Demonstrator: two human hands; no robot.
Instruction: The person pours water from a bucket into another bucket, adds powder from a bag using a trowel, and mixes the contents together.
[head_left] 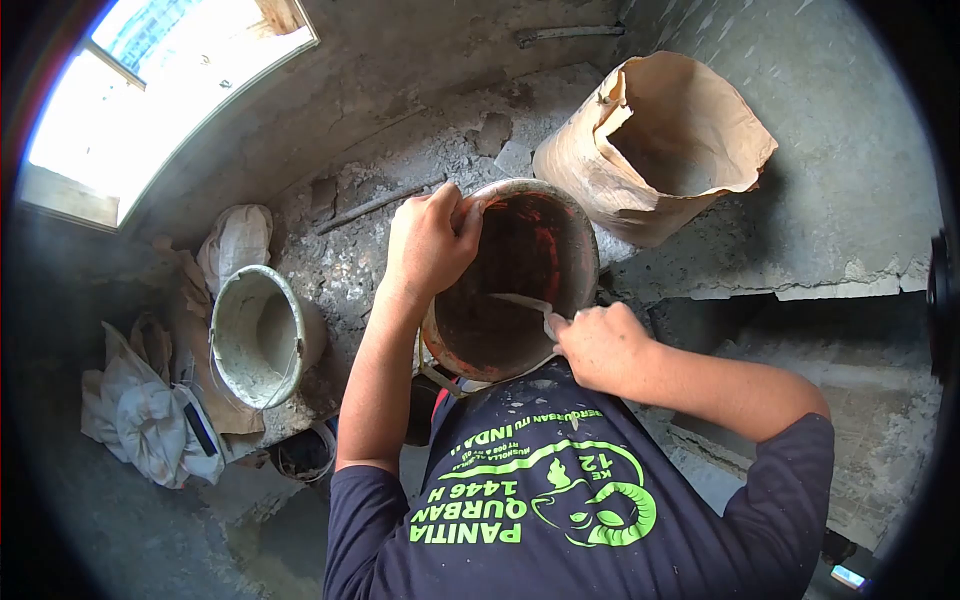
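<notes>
My left hand (435, 242) is closed over the far left rim of a bucket (584, 232), which tips toward my body. Its inside is dark, with orange-red patches on the wall. In my right hand (606, 347) is a trowel (523, 301), its thin blade reaching into the bucket and its handle hidden by my fingers. What lies at the bucket's bottom is too dark to make out. The bucket's near edge rests close against my dark printed shirt (590, 480).
An open brown paper sack (585, 165) stands just beyond the bucket on the right. At left are a pale bucket (218, 345) with a wire handle and white bags (150, 410). Rubble and a stick (375, 207) lie along the wall. A broken-edged ledge (840, 287) runs at right.
</notes>
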